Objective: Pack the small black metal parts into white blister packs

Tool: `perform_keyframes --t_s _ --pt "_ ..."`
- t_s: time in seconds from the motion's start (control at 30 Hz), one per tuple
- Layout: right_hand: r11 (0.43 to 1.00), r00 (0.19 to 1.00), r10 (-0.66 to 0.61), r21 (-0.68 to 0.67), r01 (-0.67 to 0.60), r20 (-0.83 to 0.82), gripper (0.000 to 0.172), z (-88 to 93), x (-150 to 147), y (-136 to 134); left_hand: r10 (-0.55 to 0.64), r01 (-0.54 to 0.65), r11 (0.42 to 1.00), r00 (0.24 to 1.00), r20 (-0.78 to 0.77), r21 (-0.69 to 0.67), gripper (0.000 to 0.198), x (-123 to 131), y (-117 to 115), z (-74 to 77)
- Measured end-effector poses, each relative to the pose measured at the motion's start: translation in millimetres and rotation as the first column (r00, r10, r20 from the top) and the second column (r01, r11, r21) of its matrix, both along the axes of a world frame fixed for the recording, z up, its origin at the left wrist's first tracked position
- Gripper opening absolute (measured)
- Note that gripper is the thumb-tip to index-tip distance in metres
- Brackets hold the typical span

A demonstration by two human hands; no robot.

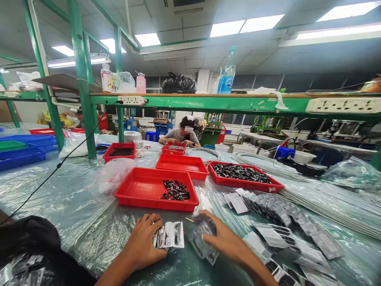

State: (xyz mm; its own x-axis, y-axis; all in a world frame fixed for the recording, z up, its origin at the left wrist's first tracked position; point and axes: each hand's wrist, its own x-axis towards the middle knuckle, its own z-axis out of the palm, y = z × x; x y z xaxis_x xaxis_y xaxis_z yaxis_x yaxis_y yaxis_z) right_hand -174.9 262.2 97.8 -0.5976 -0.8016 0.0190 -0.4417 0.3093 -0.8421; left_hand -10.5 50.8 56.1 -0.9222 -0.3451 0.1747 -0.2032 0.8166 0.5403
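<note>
My left hand (146, 240) is wrapped round a small stack of silvery packets (173, 234), which fan out to its right on the plastic-covered table. Just right of it, my right hand (218, 234) grips a bunch of clear plastic packets (203, 238), slightly blurred. Behind both hands stands a red tray (137, 190) with small black parts (175, 190) in its right part. Many packets with black pieces (276, 206) lie in overlapping rows to the right of my right hand.
A red tray full of black parts (241, 174) sits back right, beside coiled cables (321, 210). An empty red tray (181, 166) stands behind. A person (181, 135) sits across the table. A green shelf beam (190, 102) crosses above; a black bag (35, 250) lies lower left.
</note>
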Motion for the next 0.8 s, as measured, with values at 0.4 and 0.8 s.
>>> perform_keyframes --t_s 0.4,0.8 --pt "0.976 0.629 0.124 -0.208 0.061 0.767 0.083 -28.1 28.9 -30.8 -0.077 0.055 0.995 0.959 -0.272 -0.089 0.048 16.7 -10.8 -26.3" --pt "0.978 0.714 0.183 -0.203 -0.059 0.676 0.081 -15.1 136.6 -92.7 0.039 -0.110 0.976 0.939 -0.342 -0.190 0.062 101.5 -42.2 -25.0"
